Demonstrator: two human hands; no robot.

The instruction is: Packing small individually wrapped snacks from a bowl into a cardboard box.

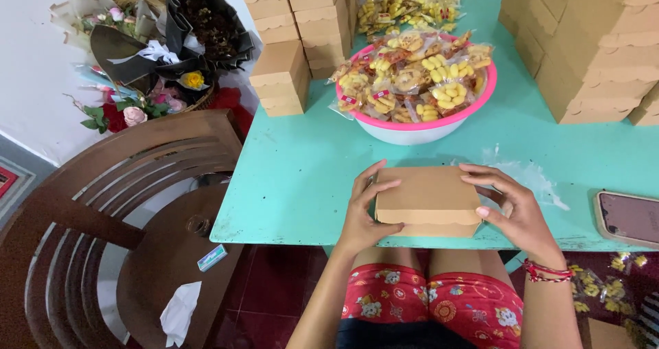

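My lap sits at the bottom, in red flower-printed shorts (432,301). Just above it, at the near edge of the mint-green table (302,177), lies the closed tan cardboard box with a scalloped lid edge (428,199). It lies flat, its long axis running left to right along the table edge, with the scalloped front face turned toward me.

My left hand (362,215) is wrapped against the box's left end, thumb at the near corner and fingers spread up along the side to the far corner. My right hand (516,208) grips the right end, fingers curled over the top edge and thumb pressed on the near right corner; a red beaded bracelet (548,272) circles that wrist. Both hands hold the box between them.

To the right, a phone in a light case (630,218) lies near the table edge, and a crumpled bit of clear plastic wrap (532,174) lies just beyond my right fingers. To my left stands a dark brown wooden chair (123,218).

Farther back sits a pink-rimmed white bowl (419,126) heaped with small clear packets of yellow snacks (412,74). Stacks of matching tan boxes (295,40) rise at the far left and more stacked boxes (583,47) at the far right.
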